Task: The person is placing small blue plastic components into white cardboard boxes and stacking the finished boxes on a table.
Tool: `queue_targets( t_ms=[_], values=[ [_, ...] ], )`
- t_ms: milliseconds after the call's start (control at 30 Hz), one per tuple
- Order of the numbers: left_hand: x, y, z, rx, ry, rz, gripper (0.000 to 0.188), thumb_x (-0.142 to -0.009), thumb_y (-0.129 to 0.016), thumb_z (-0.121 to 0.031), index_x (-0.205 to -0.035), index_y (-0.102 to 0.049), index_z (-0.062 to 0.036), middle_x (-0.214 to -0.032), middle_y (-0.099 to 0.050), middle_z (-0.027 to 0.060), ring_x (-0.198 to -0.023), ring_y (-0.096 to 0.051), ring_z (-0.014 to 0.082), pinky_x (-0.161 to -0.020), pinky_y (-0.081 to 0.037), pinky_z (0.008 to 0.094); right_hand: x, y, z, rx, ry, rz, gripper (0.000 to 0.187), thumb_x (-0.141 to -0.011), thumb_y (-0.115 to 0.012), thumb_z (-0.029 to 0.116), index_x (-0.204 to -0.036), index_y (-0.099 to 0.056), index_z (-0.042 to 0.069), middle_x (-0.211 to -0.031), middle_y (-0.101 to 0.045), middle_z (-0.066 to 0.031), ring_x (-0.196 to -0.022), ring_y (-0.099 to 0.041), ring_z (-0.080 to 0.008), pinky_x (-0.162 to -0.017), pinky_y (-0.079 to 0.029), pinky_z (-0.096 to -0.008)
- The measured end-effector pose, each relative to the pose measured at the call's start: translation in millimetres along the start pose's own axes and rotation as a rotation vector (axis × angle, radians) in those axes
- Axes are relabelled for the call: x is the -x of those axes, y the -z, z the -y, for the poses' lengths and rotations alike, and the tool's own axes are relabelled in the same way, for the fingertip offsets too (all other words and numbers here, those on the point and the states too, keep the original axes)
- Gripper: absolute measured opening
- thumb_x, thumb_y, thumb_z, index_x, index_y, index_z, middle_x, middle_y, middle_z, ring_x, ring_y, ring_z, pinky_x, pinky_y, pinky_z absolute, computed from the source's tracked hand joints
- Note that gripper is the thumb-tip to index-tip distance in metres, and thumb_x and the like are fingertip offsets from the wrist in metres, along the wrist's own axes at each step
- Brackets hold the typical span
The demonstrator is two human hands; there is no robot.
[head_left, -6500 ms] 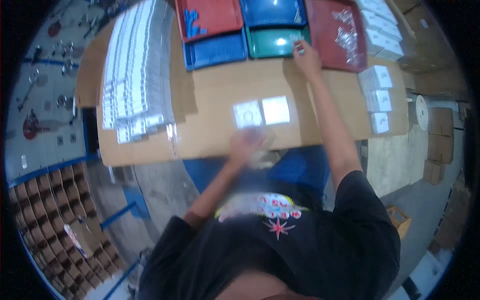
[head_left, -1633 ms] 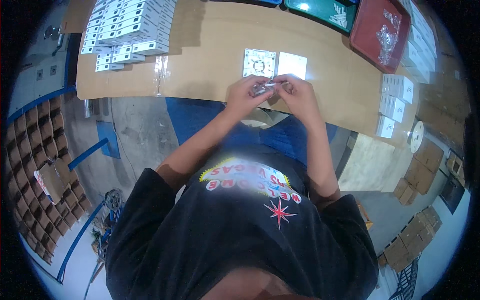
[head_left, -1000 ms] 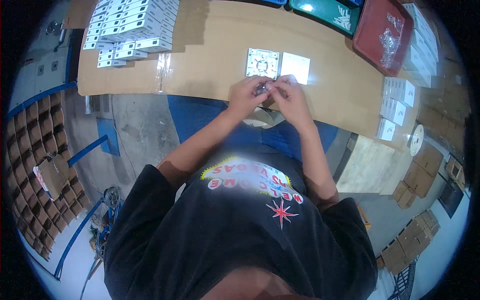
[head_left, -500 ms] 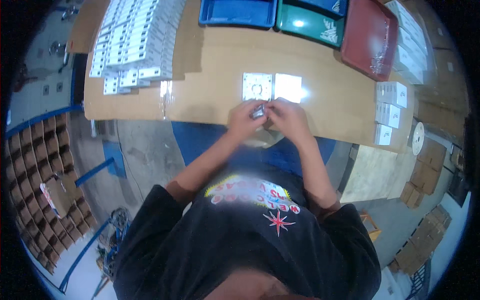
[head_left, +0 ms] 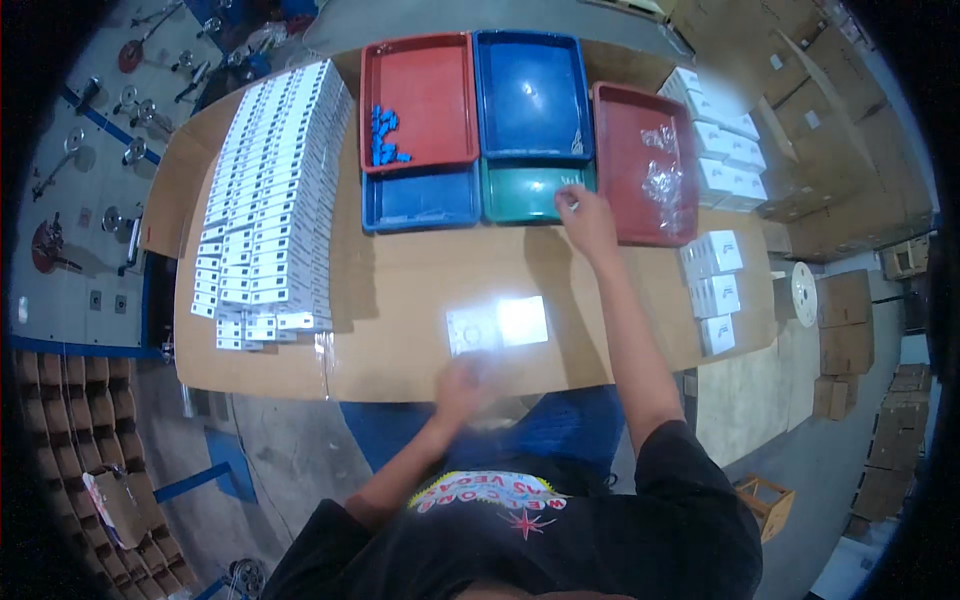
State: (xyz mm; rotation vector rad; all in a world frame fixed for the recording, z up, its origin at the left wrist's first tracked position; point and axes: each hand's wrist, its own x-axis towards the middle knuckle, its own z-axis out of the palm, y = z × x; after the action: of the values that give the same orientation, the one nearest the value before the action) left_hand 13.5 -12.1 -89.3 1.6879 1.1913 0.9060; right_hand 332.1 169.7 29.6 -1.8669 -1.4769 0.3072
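Head view. Landmark: green tray (head_left: pixel 527 192), far side of the cardboard-covered surface (head_left: pixel 400 300). Right hand (head_left: pixel 588 222) at its right rim; fingers curled, grip contents unclear. Left hand (head_left: pixel 466 385) blurred at near edge, grip unreadable, below two white plates (head_left: pixel 497 325). Orange-red tray (head_left: pixel 420 100), up-left of the green one, holds small blue parts (head_left: pixel 383 135); dark red tray (head_left: pixel 648 165), to its right, holds clear bags (head_left: pixel 662 180).
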Motion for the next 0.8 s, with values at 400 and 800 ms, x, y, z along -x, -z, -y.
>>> queue_targets(
  t_ms=[400,800],
  values=[
    [-8.0,1.2,-15.0,-0.028,0.018,0.031,0.039,-0.081,-0.087,-0.009,-0.115,-0.072,-0.0028,-0.094,-0.069,0.0012,-0.067,-0.054,0.0026,-0.059,-0.047,0.0189,-159.4,-30.3,-13.2,0.541,-0.106,0.207,0.027,-0.085,-0.076,0.026,-0.106,-0.078,0.009,-0.109,-0.076,-0.0177,-0.104,-0.073,-0.0368,-0.087,-0.058,-0.0471],
    [-11.0,4.0,-14.0,-0.025,0.017,0.068,0.042,-0.079,-0.090,-0.011,-0.116,-0.072,-0.0016,-0.094,-0.071,0.0012,-0.071,-0.056,0.0036,-0.063,-0.048,0.0200,-172.4,-39.1,-13.9,0.513,-0.270,0.187,0.031,-0.086,-0.071,0.020,-0.113,-0.076,0.006,-0.121,-0.072,-0.0207,-0.114,-0.069,-0.0373,-0.094,-0.057,-0.0470]
  ],
)
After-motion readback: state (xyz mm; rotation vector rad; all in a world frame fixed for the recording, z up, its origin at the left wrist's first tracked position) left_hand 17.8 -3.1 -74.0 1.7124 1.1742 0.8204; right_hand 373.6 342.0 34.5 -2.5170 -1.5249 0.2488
